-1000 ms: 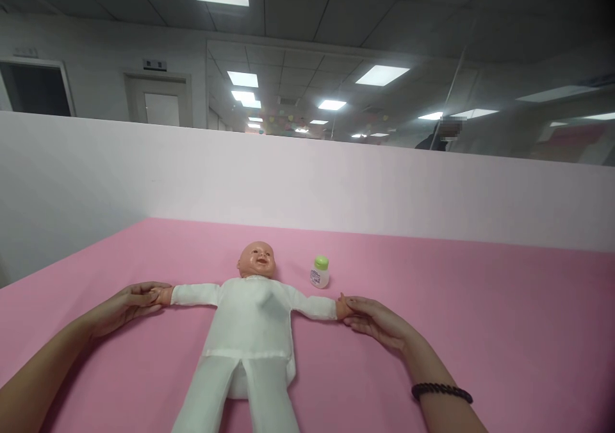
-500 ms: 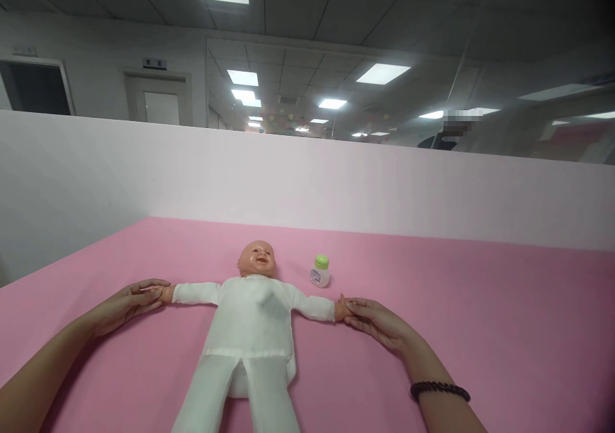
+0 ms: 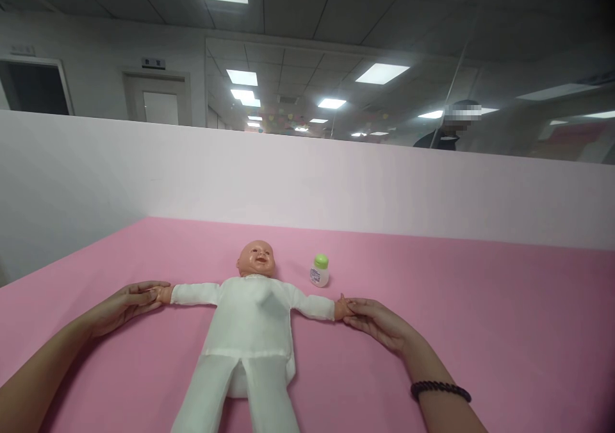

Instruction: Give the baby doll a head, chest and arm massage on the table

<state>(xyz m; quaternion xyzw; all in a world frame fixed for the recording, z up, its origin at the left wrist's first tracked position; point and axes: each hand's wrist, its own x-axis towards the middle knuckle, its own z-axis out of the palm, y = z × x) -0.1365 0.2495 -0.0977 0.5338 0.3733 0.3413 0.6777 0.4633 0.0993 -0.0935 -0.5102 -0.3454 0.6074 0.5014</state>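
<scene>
A baby doll (image 3: 250,318) in white clothes lies on its back on the pink surface (image 3: 480,318), arms stretched straight out to both sides. My left hand (image 3: 125,303) pinches the doll's hand at the left end. My right hand (image 3: 377,323), with a dark bead bracelet on the wrist, pinches the doll's other hand at the right end. A small white bottle with a green cap (image 3: 319,271) stands upright just right of the doll's head, a little beyond my right hand.
A low white partition wall (image 3: 307,183) runs along the far and left edges of the pink surface. Beyond it lies an office with ceiling lights, and a person (image 3: 451,132) stands far off at the right.
Both hands keep the same hold on the doll's hands. The person behind the partition has shifted slightly right.
</scene>
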